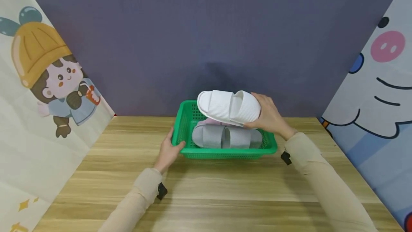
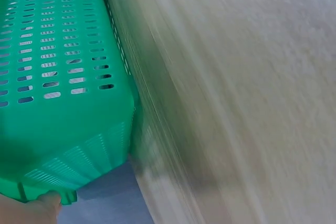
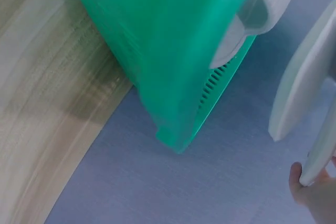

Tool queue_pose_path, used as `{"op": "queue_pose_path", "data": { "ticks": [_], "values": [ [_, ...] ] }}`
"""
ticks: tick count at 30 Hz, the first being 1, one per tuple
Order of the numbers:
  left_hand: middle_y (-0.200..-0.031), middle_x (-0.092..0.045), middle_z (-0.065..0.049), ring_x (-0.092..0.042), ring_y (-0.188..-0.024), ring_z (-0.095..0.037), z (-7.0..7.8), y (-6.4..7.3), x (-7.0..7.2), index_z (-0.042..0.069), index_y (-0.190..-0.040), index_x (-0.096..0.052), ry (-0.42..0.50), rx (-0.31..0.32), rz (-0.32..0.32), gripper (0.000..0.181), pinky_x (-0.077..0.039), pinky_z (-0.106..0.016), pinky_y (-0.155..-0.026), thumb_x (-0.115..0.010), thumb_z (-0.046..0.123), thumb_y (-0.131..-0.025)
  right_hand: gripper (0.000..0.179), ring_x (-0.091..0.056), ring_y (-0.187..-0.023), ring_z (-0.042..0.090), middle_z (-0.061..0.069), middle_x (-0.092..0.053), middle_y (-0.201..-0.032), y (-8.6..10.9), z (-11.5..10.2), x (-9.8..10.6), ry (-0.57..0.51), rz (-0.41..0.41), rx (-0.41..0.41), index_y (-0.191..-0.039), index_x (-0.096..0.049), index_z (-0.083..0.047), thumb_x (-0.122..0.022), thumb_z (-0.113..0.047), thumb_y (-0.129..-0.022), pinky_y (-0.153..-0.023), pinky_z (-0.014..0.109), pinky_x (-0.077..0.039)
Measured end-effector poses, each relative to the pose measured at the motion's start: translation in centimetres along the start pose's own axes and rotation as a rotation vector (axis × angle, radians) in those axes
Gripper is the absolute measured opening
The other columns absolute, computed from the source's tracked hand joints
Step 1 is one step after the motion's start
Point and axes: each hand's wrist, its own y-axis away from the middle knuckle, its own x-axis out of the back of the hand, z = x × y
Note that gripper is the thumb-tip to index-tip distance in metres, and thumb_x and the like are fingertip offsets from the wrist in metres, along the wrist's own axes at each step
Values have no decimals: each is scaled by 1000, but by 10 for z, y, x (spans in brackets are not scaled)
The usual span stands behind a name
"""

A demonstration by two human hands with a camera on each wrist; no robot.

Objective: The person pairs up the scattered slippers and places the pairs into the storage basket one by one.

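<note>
In the head view my right hand grips a white slipper by one end and holds it above a green basket. My left hand holds the basket's left rim, its thumb over the edge. Inside the basket a grey slipper lies along the front, and part of a pink slipper shows behind it. The left wrist view has the left hand at the rim of the basket. In the right wrist view the right hand pinches white slipper material, partly cut off by the frame.
The basket stands on a wood-grain table near its back edge. Behind rises a dark grey-blue wall. Cartoon-printed sheets flank the table, a left sheet and a right sheet.
</note>
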Motion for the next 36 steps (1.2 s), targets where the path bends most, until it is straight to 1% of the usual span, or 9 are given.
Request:
{"op": "queue_pose_path", "data": {
  "ticks": [3, 6, 9, 13, 17, 23, 32, 34, 36],
  "values": [
    [-148, -25, -18, -40, -126, -32, -1, 0, 0, 8, -147, -11, 10, 9, -4, 79, -35, -44, -105, -60, 13, -85, 110, -33, -121, 32, 13, -39, -137, -7, 0, -2, 5, -32, 7, -140, -32, -8, -86, -41, -51, -92, 55, -37],
    [-148, -25, -18, -42, -124, -32, 0, 1, 0, 8, -147, -11, 17, 8, -3, 79, -37, -44, -104, -59, 13, -85, 109, -35, -120, 31, 12, -39, -137, -12, 1, -4, 3, -75, -8, -141, -31, -10, -86, -42, -52, -91, 55, -38],
    [-149, -24, -18, -41, -125, -33, -1, 1, -2, 7, -147, -12, 27, 10, 5, 78, -36, -44, -104, -60, 13, -85, 109, -36, -118, 30, 11, -39, -137, -17, 3, -8, -2, -108, -26, -142, -30, -12, -85, -44, -53, -91, 53, -39],
    [-149, -24, -18, -40, -125, -34, -2, 1, -4, 8, -147, -14, 50, 25, 18, 78, -35, -45, -105, -59, 12, -85, 110, -36, -117, 32, 14, -40, -137, -21, 9, -12, -17, -137, -34, -143, -29, -12, -84, -44, -54, -90, 53, -38],
    [-148, -25, -19, -42, -124, -34, -1, 1, -5, 8, -147, -14, 57, 24, 20, 77, -36, -44, -104, -59, 11, -85, 110, -35, -118, 33, 15, -39, -136, -24, 14, -14, -31, -146, -48, -143, -28, -12, -85, -42, -54, -90, 54, -38],
    [-147, -27, -18, -45, -120, -32, -1, 2, -2, 8, -147, -15, 56, 8, 37, 76, -40, -44, -101, -59, 11, -85, 110, -34, -120, 34, 15, -38, -137, -31, 16, -17, -27, -155, -33, -143, -27, -12, -84, -43, -55, -91, 55, -37],
    [-149, -24, -17, -42, -124, -33, -2, -1, -4, 7, -147, -14, 60, 8, 24, 76, -37, -44, -104, -59, 11, -85, 111, -30, -125, 35, 16, -34, -141, -31, 16, -16, -7, -151, -36, -144, -26, -8, -85, -40, -55, -95, 56, -34],
    [-149, -24, -17, -43, -123, -32, -2, -2, -5, 8, -147, -14, 62, 11, 21, 77, -38, -44, -103, -59, 11, -85, 107, -27, -128, 36, 16, -31, -143, -30, 16, -15, -8, -172, -53, -144, -25, -9, -83, -40, -59, -98, 57, -32],
    [-149, -25, -17, -43, -123, -32, -1, -2, -6, 9, -147, -14, 63, 12, 19, 77, -38, -44, -103, -59, 11, -85, 101, -23, -132, 37, 17, -26, -146, -29, 17, -13, -22, -201, -82, -145, -23, -10, -79, -39, -66, -101, 60, -29]
  ]
}}
